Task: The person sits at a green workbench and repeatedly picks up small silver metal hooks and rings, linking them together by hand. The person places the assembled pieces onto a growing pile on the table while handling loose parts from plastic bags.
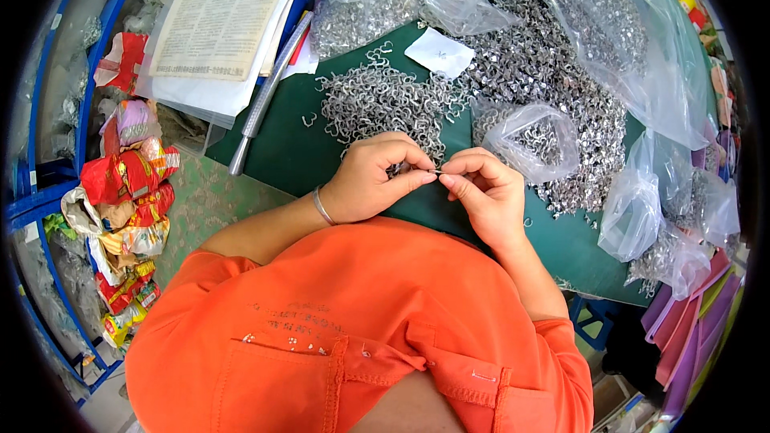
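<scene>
One small metal piece [436, 171] is held above the near part of the green tabletop [281, 140], just on the near side of the hooks; its exact shape is hidden by fingertips. Two hands on it: left hand [367, 176], thumb and index pinched together on its left end; right hand [488, 192], thumb and index likewise pinched on its right end. One band [322, 207] on the left wrist. Two loose heaps: a smaller heap of curved hooks [385, 104], partly covered by the left hand, and a larger metal heap [513, 56] to the right; pieces too many to count. At least five clear plastic bags, among them an open bag [553, 162] on the larger heap and a big bag [642, 72] covering its far right. Writing: one white slip [439, 53] with a small handwritten mark; one newspaper sheet [220, 28], far left, dense print with a red banner. Beside it, one metal rod [271, 95], slanting. Off the left edge, colourful packets [136, 184] beside a blue frame [79, 128]; at near right, pink and purple strips [694, 325].
</scene>
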The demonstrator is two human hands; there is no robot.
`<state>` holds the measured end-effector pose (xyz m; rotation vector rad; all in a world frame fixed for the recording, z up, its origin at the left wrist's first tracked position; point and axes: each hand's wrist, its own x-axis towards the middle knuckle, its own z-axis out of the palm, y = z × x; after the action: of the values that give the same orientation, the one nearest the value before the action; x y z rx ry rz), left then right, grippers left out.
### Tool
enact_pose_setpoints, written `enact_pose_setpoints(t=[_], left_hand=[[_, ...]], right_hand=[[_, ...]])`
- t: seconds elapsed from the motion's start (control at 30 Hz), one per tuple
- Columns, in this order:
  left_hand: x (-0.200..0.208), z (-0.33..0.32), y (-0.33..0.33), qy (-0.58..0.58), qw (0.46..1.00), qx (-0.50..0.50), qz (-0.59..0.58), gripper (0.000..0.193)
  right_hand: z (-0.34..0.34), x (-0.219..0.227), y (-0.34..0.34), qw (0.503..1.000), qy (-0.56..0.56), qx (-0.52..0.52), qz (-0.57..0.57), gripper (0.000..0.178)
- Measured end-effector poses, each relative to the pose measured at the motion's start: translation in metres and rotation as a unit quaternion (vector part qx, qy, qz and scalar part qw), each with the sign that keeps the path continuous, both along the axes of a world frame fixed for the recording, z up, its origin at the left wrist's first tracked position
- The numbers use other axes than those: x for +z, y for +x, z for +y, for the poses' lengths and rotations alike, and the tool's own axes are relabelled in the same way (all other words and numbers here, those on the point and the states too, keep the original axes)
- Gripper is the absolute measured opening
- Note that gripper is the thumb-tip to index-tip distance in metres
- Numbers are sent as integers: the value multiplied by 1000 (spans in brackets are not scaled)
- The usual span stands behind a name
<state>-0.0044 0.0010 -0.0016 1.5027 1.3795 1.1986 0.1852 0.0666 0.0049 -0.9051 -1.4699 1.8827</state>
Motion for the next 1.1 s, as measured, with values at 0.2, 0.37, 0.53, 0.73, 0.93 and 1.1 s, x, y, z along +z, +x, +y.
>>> enact_pose_setpoints(t=[0.2,0.37,0.53,0.73,0.93,1.1], left_hand=[[6,0,-1,64,998,1,24,13],[7,2,0,76,997,-8,7,11],[6,-4,-7,7,999,36,-23,11],[2,-8,-18,-47,994,94,-28,7],[4,-8,-11,-60,996,48,-32,8],[0,-11,-16,-60,997,51,-18,10]], right_hand=[[-2,-1,1,996,92,-9,21,10],[2,8,4,961,275,-5,-12,13],[25,40,19,835,520,-143,-106,18],[27,38,19,810,546,-80,-196,23],[9,0,-13,850,443,74,-276,18],[6,-6,-16,855,460,51,-235,18]])
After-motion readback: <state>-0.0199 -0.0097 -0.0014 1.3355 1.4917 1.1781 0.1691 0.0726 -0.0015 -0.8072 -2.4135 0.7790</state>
